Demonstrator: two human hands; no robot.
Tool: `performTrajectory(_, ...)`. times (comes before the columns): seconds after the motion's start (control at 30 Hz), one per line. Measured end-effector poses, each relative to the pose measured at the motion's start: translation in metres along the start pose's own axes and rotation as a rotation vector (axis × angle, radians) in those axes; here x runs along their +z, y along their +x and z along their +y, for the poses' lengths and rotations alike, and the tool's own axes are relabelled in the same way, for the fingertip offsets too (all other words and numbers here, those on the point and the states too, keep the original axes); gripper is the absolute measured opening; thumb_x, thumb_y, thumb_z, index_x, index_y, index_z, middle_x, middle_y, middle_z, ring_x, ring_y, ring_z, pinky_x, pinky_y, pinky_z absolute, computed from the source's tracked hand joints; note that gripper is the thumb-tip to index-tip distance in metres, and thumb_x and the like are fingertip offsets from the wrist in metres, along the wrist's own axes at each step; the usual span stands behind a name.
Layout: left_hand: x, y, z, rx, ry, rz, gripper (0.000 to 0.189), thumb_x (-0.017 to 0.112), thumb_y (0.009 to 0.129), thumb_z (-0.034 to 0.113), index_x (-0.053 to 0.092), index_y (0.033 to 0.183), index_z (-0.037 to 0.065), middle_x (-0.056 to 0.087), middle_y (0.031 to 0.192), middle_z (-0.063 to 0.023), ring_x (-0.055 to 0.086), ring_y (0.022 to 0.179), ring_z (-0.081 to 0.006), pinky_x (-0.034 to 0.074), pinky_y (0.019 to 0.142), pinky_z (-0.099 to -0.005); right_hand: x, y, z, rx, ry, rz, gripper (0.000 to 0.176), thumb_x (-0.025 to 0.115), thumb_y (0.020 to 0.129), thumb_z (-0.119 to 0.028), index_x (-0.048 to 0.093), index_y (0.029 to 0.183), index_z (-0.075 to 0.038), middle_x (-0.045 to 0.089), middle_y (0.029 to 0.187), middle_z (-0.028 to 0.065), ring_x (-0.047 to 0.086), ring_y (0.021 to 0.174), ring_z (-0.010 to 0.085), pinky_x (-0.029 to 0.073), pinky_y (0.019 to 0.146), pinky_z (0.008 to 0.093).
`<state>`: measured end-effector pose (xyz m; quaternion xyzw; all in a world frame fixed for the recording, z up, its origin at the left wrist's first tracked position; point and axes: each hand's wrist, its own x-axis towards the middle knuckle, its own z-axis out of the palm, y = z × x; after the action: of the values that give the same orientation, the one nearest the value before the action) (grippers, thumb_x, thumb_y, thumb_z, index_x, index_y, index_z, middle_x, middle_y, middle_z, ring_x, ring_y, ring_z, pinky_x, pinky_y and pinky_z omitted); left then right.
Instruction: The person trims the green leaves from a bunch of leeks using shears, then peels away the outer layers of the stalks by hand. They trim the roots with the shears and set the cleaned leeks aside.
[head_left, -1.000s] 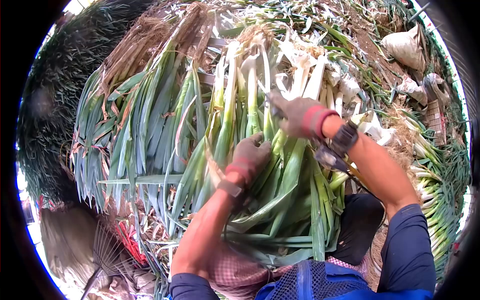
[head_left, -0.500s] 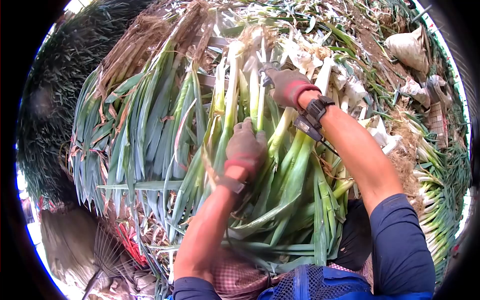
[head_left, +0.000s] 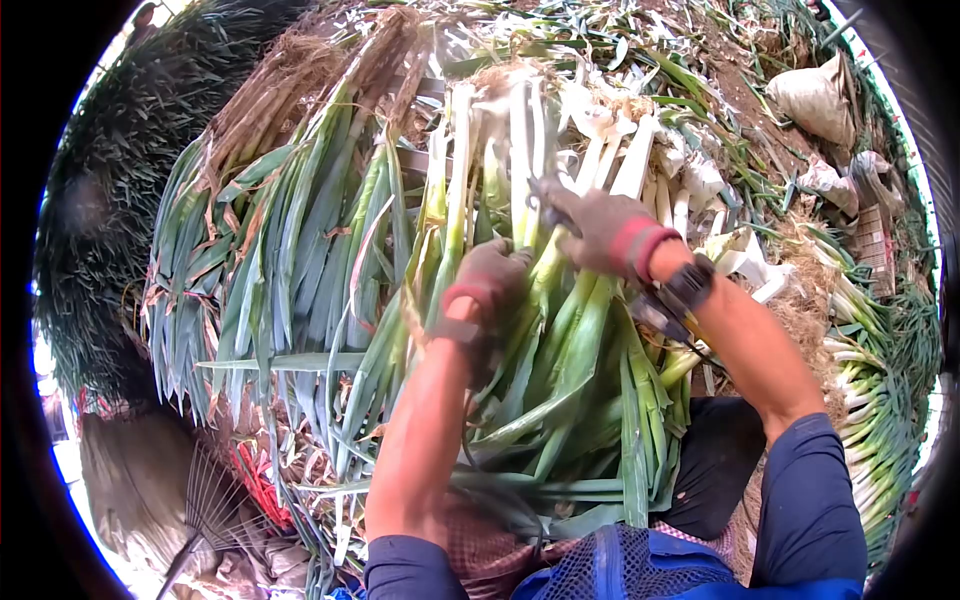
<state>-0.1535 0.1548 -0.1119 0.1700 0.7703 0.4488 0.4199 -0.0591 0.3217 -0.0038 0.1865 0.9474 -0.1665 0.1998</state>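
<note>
My left hand (head_left: 492, 272), in a glove, is closed around the lower green part of a large green onion (head_left: 520, 150), whose white shaft points away from me toward its roots. My right hand (head_left: 605, 232), also gloved, grips a dark nozzle-like tool (head_left: 545, 195); its tip is beside the white shaft. A thin hose or cable trails from a dark part under my right wrist. Several cleaned-looking green onions (head_left: 570, 355) lie right of my left hand, their leaves toward my lap. The fingers of both hands are partly hidden.
Uncleaned green onions (head_left: 290, 250) with brown roots lie in a pile on the left. Peeled skins (head_left: 700, 175) litter the right side. A tied sack (head_left: 815, 100) sits at the upper right. A rake (head_left: 215, 500) lies lower left, and more green onions (head_left: 870, 430) line the right edge.
My right hand has moved down and to the right along the shafts with the tool. My left hand has shifted slightly, and the white shaft ahead of it looks barer.
</note>
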Motion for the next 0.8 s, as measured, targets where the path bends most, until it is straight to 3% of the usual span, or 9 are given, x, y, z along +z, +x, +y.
performTrajectory(0.1,0.013,-0.018,0.011,-0.050,0.087,-0.097,0.032,0.070,0.103,0.026,0.078,0.121,0.001,0.079,0.089,-0.0137,0.069,0.081,-0.0193,0.056,0.078,-0.0361,-0.008,-0.051,-0.018,-0.049,0.046,-0.216,0.078,0.069,0.096,-0.030,0.040,0.167,-0.016,0.076,0.114,0.0250,0.074,0.108,0.0435,0.057,0.099,0.0511)
performTrajectory(0.17,0.013,-0.026,0.006,0.066,0.185,-0.133,0.046,0.061,0.107,0.044,0.077,0.113,0.002,0.076,0.099,-0.0261,0.072,0.090,-0.0430,0.055,0.085,-0.0471,0.000,-0.064,-0.014,-0.107,0.088,-0.221,0.083,0.070,0.096,-0.032,0.035,0.170,-0.017,0.075,0.118,0.0268,0.072,0.110,0.0463,0.056,0.102,0.0512)
performTrajectory(0.23,0.007,-0.035,0.003,0.115,0.163,-0.119,0.035,0.061,0.106,0.035,0.077,0.114,0.004,0.076,0.095,-0.0249,0.073,0.090,-0.0434,0.056,0.087,-0.0478,-0.002,-0.061,-0.009,-0.049,0.096,-0.127,0.083,0.069,0.096,-0.033,0.034,0.170,-0.017,0.074,0.117,0.0271,0.071,0.112,0.0470,0.055,0.103,0.0517)
performTrajectory(0.3,-0.011,-0.039,0.000,0.208,0.516,-0.077,0.027,0.061,0.105,0.028,0.077,0.115,0.008,0.077,0.103,-0.0224,0.074,0.094,-0.0415,0.058,0.088,-0.0487,0.001,-0.062,-0.010,-0.003,0.044,-0.063,0.083,0.069,0.096,-0.034,0.034,0.170,-0.017,0.074,0.117,0.0271,0.071,0.111,0.0468,0.055,0.103,0.0520)
performTrajectory(0.33,-0.015,-0.044,-0.018,0.362,0.467,0.143,0.022,0.063,0.102,0.026,0.076,0.113,0.011,0.077,0.111,-0.0180,0.075,0.100,-0.0384,0.059,0.089,-0.0488,0.001,-0.061,-0.012,0.040,-0.013,-0.003,0.083,0.069,0.097,-0.034,0.034,0.170,-0.016,0.074,0.116,0.0271,0.071,0.111,0.0466,0.055,0.102,0.0523)
performTrajectory(0.43,-0.044,-0.053,-0.002,0.321,0.868,0.508,0.034,0.075,0.097,0.034,0.073,0.117,0.007,0.077,0.107,-0.0186,0.074,0.100,-0.0403,0.059,0.090,-0.0483,0.008,-0.073,-0.021,-0.144,0.059,-0.147,0.082,0.069,0.096,-0.033,0.035,0.169,-0.015,0.074,0.116,0.0269,0.072,0.108,0.0464,0.057,0.099,0.0533)
performTrajectory(0.57,-0.063,-0.037,-0.018,0.101,0.976,0.377,0.044,0.077,0.095,0.042,0.070,0.120,0.006,0.077,0.105,-0.0216,0.075,0.100,-0.0424,0.059,0.089,-0.0503,0.008,-0.060,-0.027,-0.051,0.066,-0.087,0.083,0.070,0.095,-0.032,0.035,0.169,-0.015,0.074,0.115,0.0268,0.073,0.106,0.0462,0.058,0.096,0.0525)
performTrajectory(0.67,-0.061,-0.037,-0.013,-0.001,0.838,0.266,0.040,0.077,0.093,0.044,0.072,0.106,0.006,0.077,0.098,-0.0223,0.076,0.096,-0.0442,0.059,0.086,-0.0536,0.013,-0.069,-0.028,-0.167,0.135,-0.088,0.085,0.071,0.096,-0.033,0.033,0.170,-0.015,0.075,0.112,0.0266,0.073,0.104,0.0457,0.058,0.093,0.0526)
performTrajectory(0.8,-0.031,-0.058,-0.007,0.216,0.828,0.317,0.032,0.076,0.091,0.039,0.072,0.098,0.008,0.078,0.094,-0.0203,0.077,0.094,-0.0435,0.060,0.082,-0.0521,0.013,-0.077,-0.039,-0.209,0.144,-0.112,0.087,0.071,0.096,-0.035,0.032,0.170,-0.014,0.075,0.108,0.0264,0.073,0.102,0.0468,0.057,0.093,0.0528)
